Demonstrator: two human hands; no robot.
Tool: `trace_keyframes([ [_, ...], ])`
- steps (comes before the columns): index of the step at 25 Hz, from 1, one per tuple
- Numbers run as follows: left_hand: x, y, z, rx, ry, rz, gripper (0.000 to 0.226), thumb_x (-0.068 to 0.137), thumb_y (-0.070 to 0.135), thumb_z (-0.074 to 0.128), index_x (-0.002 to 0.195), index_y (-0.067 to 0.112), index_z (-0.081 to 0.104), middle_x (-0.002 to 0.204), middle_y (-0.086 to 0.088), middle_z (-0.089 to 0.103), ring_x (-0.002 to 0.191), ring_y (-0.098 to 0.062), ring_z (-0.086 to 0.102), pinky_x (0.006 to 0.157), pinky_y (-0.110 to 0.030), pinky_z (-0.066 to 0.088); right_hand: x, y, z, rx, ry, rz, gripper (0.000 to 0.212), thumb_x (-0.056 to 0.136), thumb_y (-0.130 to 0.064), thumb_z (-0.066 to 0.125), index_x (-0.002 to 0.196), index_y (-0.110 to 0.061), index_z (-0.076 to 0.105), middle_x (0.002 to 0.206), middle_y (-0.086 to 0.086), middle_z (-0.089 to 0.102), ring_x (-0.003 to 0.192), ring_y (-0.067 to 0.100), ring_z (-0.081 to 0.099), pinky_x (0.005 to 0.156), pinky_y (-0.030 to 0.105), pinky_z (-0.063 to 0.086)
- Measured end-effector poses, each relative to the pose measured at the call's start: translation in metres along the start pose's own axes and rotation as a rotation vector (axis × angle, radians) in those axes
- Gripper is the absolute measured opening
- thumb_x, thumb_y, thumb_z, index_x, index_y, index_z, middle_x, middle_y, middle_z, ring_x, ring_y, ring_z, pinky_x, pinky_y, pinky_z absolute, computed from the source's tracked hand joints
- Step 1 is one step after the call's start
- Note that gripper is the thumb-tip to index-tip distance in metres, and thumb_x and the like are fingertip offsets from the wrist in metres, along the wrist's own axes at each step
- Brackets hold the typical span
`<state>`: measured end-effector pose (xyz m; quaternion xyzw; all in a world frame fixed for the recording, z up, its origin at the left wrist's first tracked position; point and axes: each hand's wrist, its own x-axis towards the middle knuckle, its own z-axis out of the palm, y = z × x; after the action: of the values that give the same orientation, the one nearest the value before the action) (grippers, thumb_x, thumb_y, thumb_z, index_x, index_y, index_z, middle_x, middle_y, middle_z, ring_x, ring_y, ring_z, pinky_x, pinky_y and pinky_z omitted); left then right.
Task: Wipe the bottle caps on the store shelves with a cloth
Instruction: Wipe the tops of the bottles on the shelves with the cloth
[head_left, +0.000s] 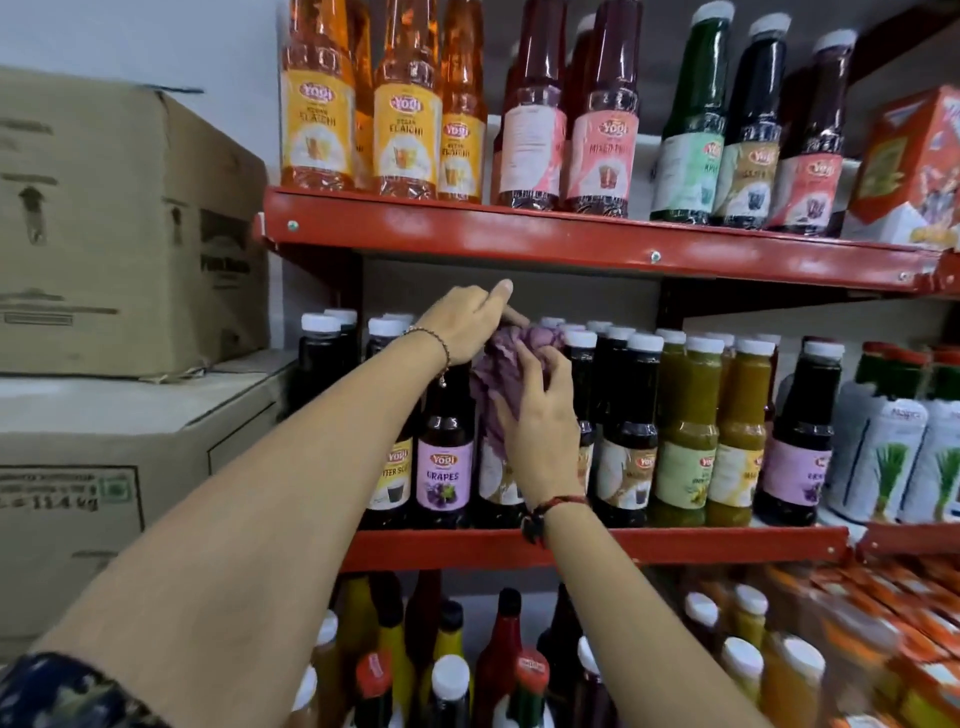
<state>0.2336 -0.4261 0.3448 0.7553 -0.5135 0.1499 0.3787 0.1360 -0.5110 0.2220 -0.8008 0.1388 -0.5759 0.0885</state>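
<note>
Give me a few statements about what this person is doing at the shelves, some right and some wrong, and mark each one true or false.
1. Both hands are on a purple cloth. True: the left hand and right hand both hold it.
2. The cloth is at the top shelf's orange bottles. False: it is at the middle shelf, among the white-capped dark bottles.
3. A bottle labelled Grapes stands just left of the cloth. True.
4. The middle-shelf bottle caps are red. False: they are white.
5. Cardboard boxes are stacked left of the shelves. True.
</note>
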Motion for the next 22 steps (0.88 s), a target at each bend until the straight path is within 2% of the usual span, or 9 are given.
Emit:
trace_keyframes([
  [1,0.0,-0.003,0.002,-0.013,0.023,0.019,0.066,0.101,0.05,0.018,0.106,0.029,0.081,0.105,-0.01,0.062,0.09,-0.024,0.064,0.099,-0.037,0.049,-0.01,0.005,0.004,-0.016,0.008,-0.022,0.048,0.097,-0.023,0.056,0.143,-0.014,0.048,0.14,0.013,0.046,0.123,0.026,0.052,0.097,0.033,0.053],
  [3,-0.001,-0.005,0.005,-0.005,0.054,0.05,0.066,0.101,0.049,0.018,0.107,0.03,0.081,0.087,-0.011,0.074,0.092,-0.028,0.066,0.093,-0.034,0.048,-0.036,0.019,0.008,-0.099,0.023,-0.099,0.042,0.095,-0.013,0.06,0.137,-0.012,0.058,0.129,0.016,0.055,0.113,0.03,0.058,0.092,0.037,0.056],
  [6,0.001,-0.008,0.007,-0.012,0.056,0.063,0.067,0.1,0.049,0.017,0.107,0.03,0.081,0.084,0.002,0.066,0.095,-0.033,0.069,0.082,-0.031,0.046,-0.071,0.036,0.012,-0.181,-0.002,-0.145,0.044,0.091,-0.008,0.065,0.134,-0.012,0.061,0.121,0.015,0.06,0.106,0.029,0.06,0.088,0.039,0.057],
  [9,0.0,-0.008,0.007,-0.016,0.05,0.058,0.068,0.1,0.051,0.015,0.106,0.032,0.08,0.099,-0.006,0.078,0.103,-0.028,0.069,0.093,-0.035,0.05,-0.062,0.036,0.01,-0.228,0.039,-0.135,0.043,0.09,-0.013,0.066,0.133,-0.017,0.062,0.117,0.013,0.06,0.102,0.028,0.06,0.083,0.04,0.056],
  [12,-0.003,-0.005,0.007,-0.001,0.073,0.06,0.066,0.101,0.049,0.017,0.104,0.032,0.081,0.08,0.01,0.072,0.084,-0.024,0.067,0.076,-0.032,0.049,-0.021,0.022,0.005,-0.223,0.115,-0.165,0.04,0.094,-0.016,0.064,0.134,-0.014,0.062,0.131,0.017,0.055,0.12,0.028,0.051,0.102,0.038,0.051],
  [14,-0.003,-0.004,0.005,0.009,0.07,0.049,0.065,0.101,0.049,0.018,0.103,0.033,0.081,0.059,0.001,0.069,0.075,-0.023,0.065,0.08,-0.034,0.05,0.002,0.016,0.004,-0.146,0.099,-0.206,0.038,0.1,-0.016,0.057,0.137,-0.007,0.058,0.142,0.014,0.051,0.132,0.022,0.046,0.116,0.027,0.039],
  [16,-0.003,-0.004,0.004,0.002,0.064,0.034,0.065,0.101,0.049,0.018,0.102,0.034,0.081,0.054,0.008,0.06,0.071,-0.017,0.06,0.079,-0.032,0.048,0.003,0.017,0.004,-0.099,0.047,-0.229,0.04,0.103,-0.015,0.051,0.14,-0.003,0.053,0.149,0.012,0.046,0.136,0.017,0.043,0.119,0.018,0.028],
  [19,-0.005,-0.005,0.005,-0.003,0.063,0.041,0.066,0.102,0.047,0.018,0.104,0.031,0.081,0.078,0.005,0.072,0.072,-0.017,0.064,0.074,-0.028,0.047,-0.028,0.028,0.006,-0.092,-0.006,-0.238,0.042,0.099,-0.012,0.056,0.139,-0.002,0.054,0.149,0.014,0.047,0.136,0.022,0.048,0.117,0.025,0.037],
  [22,-0.006,-0.005,0.003,0.007,0.024,0.036,0.065,0.102,0.048,0.018,0.107,0.032,0.08,0.102,-0.018,0.075,0.089,-0.021,0.069,0.091,-0.032,0.05,-0.068,0.037,0.001,-0.088,-0.084,-0.228,0.047,0.091,-0.007,0.066,0.137,-0.002,0.057,0.146,0.015,0.051,0.135,0.023,0.047,0.112,0.033,0.047],
])
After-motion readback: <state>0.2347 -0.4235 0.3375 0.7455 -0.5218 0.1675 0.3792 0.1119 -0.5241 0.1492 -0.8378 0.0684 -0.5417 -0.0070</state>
